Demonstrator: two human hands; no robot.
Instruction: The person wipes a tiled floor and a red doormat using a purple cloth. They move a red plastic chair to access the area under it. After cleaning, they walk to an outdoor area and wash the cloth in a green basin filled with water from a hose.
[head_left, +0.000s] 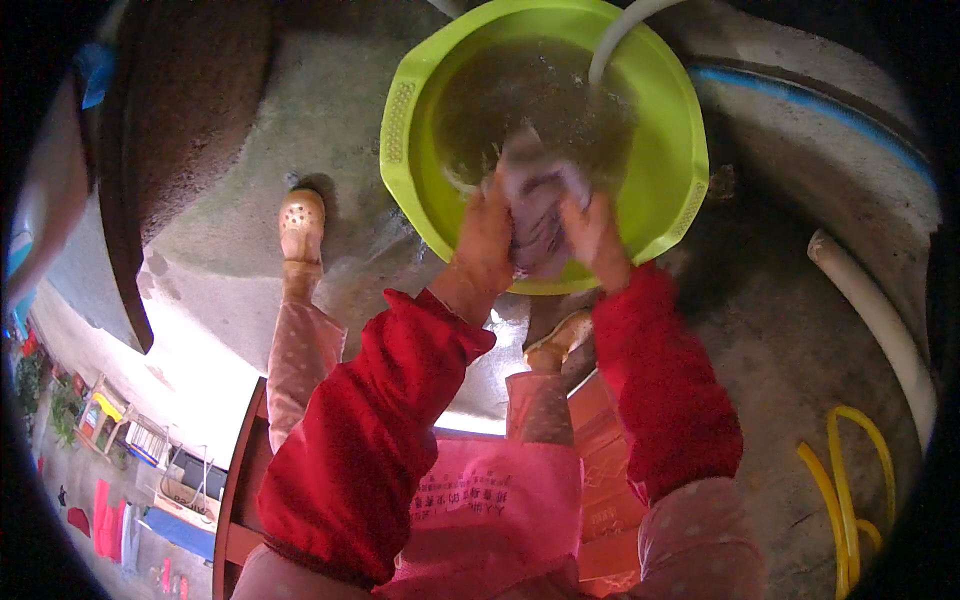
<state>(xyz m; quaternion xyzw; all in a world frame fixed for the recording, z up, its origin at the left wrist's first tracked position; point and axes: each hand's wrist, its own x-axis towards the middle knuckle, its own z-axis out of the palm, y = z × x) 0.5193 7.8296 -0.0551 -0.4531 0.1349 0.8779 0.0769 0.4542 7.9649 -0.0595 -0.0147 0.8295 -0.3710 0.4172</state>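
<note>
A lime-green plastic basin (671, 187) stands on the floor, partly filled with murky water. Over its near side, my left hand (486, 225) and my right hand (596, 229) hold a wet greyish-purple cloth (540, 217) between them. The cloth and fingers are blurred, and its far end meets the water. A pale hose (626, 34) hangs over the far rim with its end above or in the water; which, I cannot tell.
Yellow hose (844, 487) lies coiled at the lower right, below a thick pale pipe (874, 307). A blue hose (810, 97) runs along the upper right. Shod feet in tan clogs (302, 217) flank the space before the basin. Red furniture (240, 480) stands at lower left.
</note>
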